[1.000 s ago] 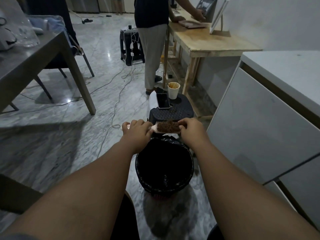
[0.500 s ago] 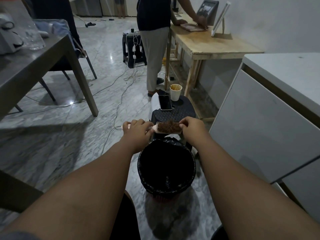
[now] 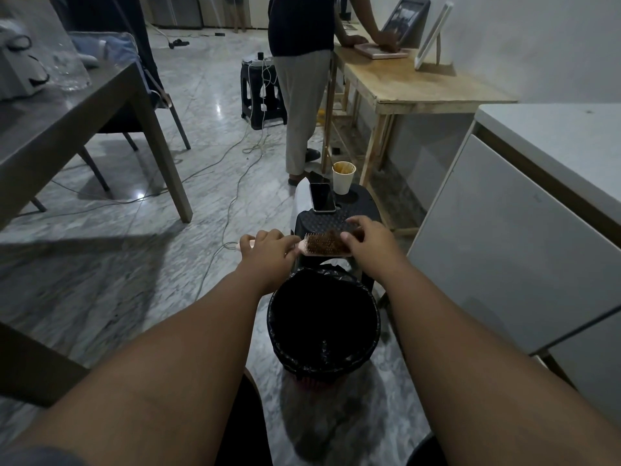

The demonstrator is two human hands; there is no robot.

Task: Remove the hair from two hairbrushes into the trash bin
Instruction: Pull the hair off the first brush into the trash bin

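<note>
The left hand is gripping the hairbrush handle while right fingertips are pinching its soft hair (likely light, tangled).

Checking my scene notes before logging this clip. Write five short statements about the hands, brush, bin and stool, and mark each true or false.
1. The left hand grips the hairbrush by its handle. True.
2. The right hand rests in the trash bin. False: its fingers are on the brush's bristles.
3. The brush is clean. False: brown hair fills it.
4. A phone lies on the black stool. True.
5. The paper cup stands on the floor. False: it stands on the stool.
</note>
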